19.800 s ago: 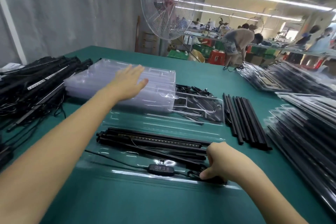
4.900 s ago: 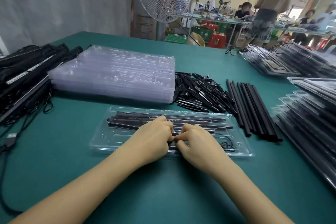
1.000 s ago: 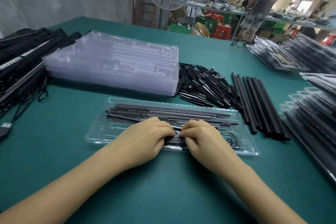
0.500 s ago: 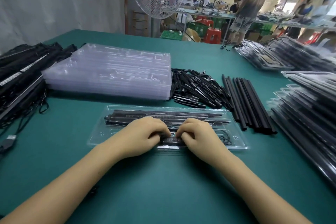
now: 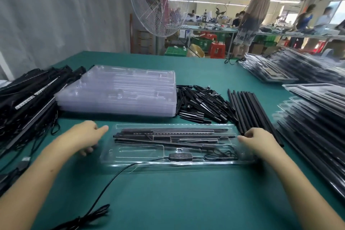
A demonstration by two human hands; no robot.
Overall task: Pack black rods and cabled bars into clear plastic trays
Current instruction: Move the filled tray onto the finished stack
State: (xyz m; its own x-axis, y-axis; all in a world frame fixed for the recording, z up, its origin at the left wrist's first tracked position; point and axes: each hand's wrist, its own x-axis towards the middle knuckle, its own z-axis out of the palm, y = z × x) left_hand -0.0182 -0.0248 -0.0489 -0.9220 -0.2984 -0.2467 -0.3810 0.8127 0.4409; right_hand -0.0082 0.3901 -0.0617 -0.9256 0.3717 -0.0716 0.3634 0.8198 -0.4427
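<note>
A clear tray [image 5: 130,157] lies on the green table in front of me. It holds black rods [image 5: 168,132], a cabled bar [image 5: 158,142] and a black inline controller [image 5: 178,155]. The cable [image 5: 112,177] trails out over the tray's front edge to a coil near the table edge. My left hand [image 5: 85,137] hovers just off the tray's left end, thumb and fingers spread and holding nothing. My right hand [image 5: 258,141] lies over the tray's right end with its fingers curled on the rim.
A stack of empty clear trays [image 5: 119,91] stands behind, with loose short black pieces [image 5: 201,104] and long black rods [image 5: 250,110] to its right. Cabled bars [image 5: 26,102] are heaped at left. Packed trays [image 5: 317,123] pile up at right. A fan [image 5: 156,2] stands beyond.
Both hands have left the controller at the tray's middle and moved apart to the tray's two ends. The controller now sits uncovered in its slot.
</note>
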